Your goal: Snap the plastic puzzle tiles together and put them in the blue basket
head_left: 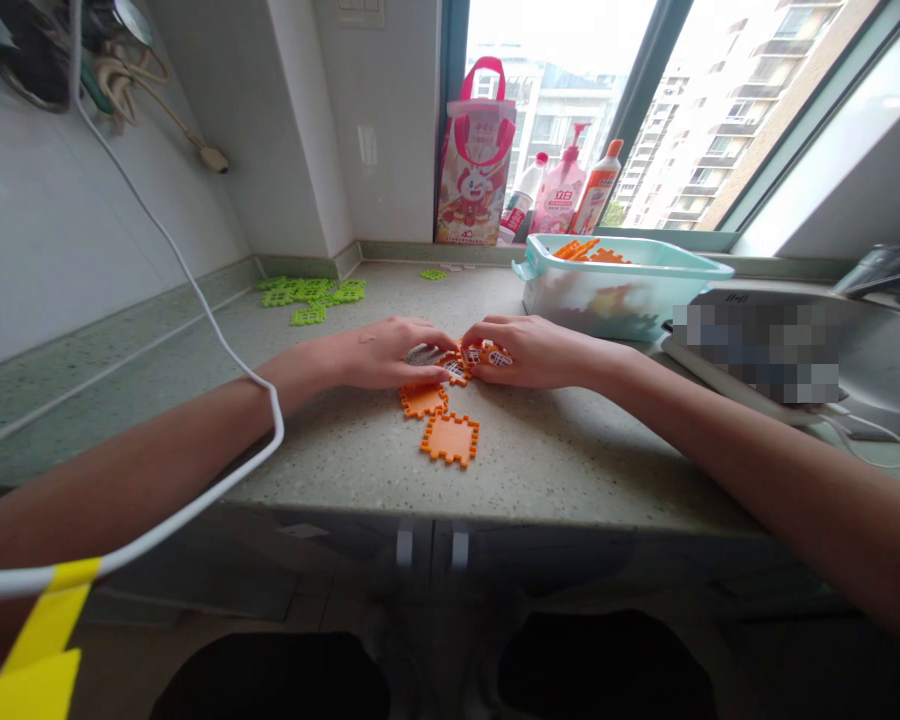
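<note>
My left hand [391,352] and my right hand [511,352] meet over the counter, fingers closed on interlocking plastic tiles. Between the left thumb and fingers is an orange tile with a white lattice [454,370]. My right hand grips another orange-and-white tile [498,356], partly hidden by its fingers; whether the two are joined I cannot tell. Just under the left hand lies a plain orange tile [423,400] with notched edges. Nearer to me, a second plain orange tile [450,440] lies flat, its corner close to the first.
Green lattice tiles [309,294] lie at the back left, with one small green piece [433,274] near the wall. A light-blue tub [615,290] of orange pieces stands behind my right hand, beside the sink [885,350]. A white cable [187,270] crosses my left arm.
</note>
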{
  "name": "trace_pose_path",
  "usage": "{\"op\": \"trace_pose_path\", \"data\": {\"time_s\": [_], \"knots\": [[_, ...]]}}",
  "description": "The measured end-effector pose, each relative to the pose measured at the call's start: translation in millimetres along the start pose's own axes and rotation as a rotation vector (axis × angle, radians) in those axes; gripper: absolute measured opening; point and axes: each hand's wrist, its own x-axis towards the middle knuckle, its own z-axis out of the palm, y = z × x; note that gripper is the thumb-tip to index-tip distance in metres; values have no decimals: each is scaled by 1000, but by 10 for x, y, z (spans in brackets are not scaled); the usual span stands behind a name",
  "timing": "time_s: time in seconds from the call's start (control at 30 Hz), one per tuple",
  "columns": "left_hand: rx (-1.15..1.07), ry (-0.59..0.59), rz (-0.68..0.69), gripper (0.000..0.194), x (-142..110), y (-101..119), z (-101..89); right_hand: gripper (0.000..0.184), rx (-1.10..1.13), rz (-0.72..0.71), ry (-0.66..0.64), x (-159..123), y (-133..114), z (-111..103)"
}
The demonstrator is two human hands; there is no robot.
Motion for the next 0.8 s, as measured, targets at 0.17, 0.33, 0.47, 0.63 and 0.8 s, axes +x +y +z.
{"op": "trace_pose_path", "data": {"time_s": [0.17,0.33,0.47,0.63,0.8], "knots": [[5,-6,-8,52,-2,15,-13,33,-7,-15,7,-3,18,8],[-5,-5,-4,53,2,15,-14,32,-6,-4,2,-2,16,0],[-15,-9,-2,53,-6,-3,-7,33,-8,-3,-3,0,9,-2],[-4,-22,-6,52,-8,17,-19,32,7,0,0,-4,2,-4],[32,-48,-24,52,-15,76,-53,35,-42,-21,-5,-15,-4,1]]}}
